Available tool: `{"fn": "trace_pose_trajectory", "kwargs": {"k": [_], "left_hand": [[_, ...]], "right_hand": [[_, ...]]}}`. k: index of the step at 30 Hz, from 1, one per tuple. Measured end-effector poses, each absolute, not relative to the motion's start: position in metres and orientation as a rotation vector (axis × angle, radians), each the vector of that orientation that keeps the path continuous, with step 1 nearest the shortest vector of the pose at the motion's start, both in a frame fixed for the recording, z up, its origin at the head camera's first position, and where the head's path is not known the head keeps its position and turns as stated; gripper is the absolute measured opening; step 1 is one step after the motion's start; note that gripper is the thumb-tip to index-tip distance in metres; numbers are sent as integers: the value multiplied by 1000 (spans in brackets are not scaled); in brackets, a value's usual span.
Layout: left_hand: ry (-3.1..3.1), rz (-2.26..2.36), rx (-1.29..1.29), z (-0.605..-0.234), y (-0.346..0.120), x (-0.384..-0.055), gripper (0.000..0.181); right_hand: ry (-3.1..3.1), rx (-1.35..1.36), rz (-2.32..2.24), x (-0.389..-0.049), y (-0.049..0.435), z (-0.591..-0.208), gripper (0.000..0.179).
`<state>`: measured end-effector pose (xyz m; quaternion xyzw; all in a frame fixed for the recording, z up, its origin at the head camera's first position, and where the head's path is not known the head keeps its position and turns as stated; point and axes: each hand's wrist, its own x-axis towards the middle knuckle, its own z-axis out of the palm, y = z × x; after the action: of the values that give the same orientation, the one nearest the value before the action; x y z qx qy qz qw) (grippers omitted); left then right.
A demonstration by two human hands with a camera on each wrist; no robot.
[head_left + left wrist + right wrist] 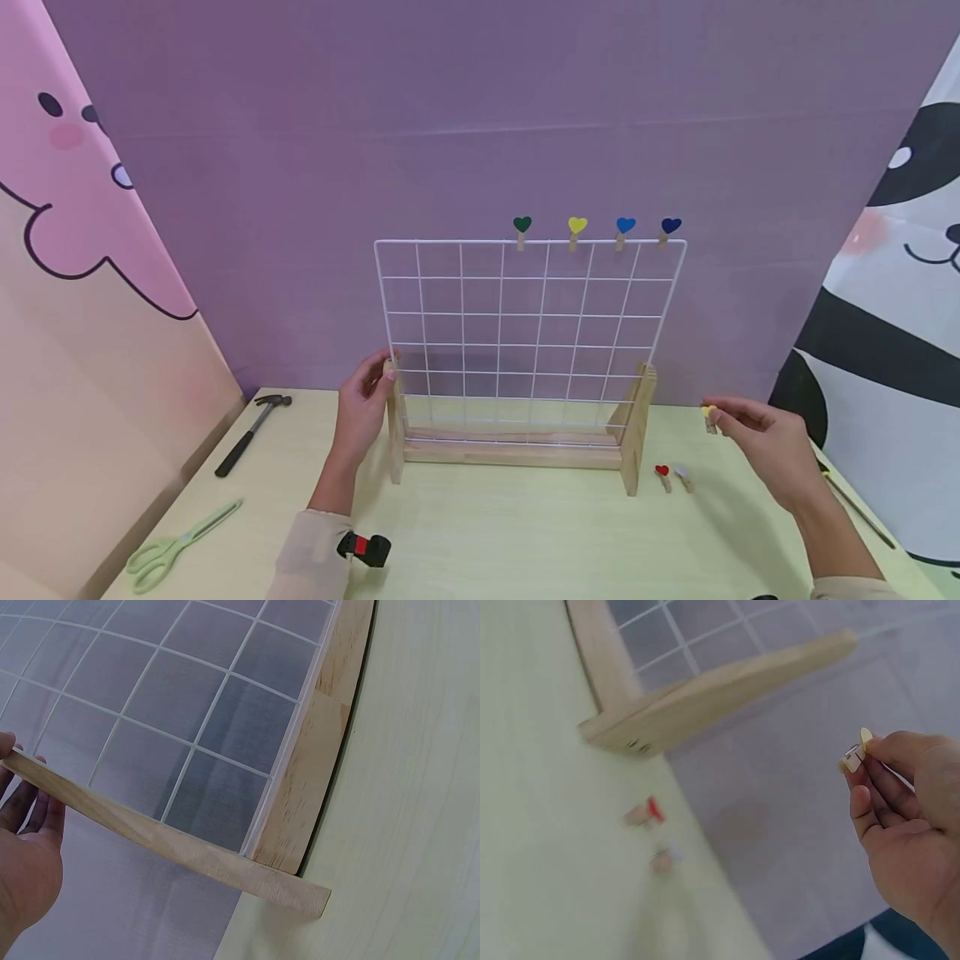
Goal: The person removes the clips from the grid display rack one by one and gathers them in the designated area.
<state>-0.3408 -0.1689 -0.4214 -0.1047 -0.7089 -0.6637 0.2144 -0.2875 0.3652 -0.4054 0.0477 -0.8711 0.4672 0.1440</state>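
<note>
A white wire grid (517, 344) stands in a wooden base (510, 454) with an upright at each side. My left hand (363, 408) holds the top of the left wooden upright (150, 832), thumb on one side and fingers on the other. Off to the right of the stand, my right hand (772, 442) pinches a small wooden clothespin (853, 758) with a yellow heart between thumb and fingers, above the table. Clipped along the grid's top wire are clothespins with a green heart (522, 224), a yellow heart (577, 225), a light blue heart (626, 225) and a dark blue heart (671, 225).
Two clothespins, one with a red heart (662, 472) and one with a pale heart (682, 472), lie right of the base. A hammer (251, 435) and green scissors (180, 546) lie at the left. A thin, dark long tool (858, 508) lies along the right edge.
</note>
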Motion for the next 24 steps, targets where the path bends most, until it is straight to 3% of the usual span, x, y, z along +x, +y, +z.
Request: {"fn": "trace_pose_trajectory", "kwargs": {"k": [10, 24], "left_hand": [[-1988, -1825, -281, -422, -168, -340, 36], [-1953, -1847, -285, -423, -169, -341, 36]], "right_hand": [[-2544, 12, 1421, -289, 385, -455, 38], [-2652, -88, 1454, -294, 387, -491, 43]]}}
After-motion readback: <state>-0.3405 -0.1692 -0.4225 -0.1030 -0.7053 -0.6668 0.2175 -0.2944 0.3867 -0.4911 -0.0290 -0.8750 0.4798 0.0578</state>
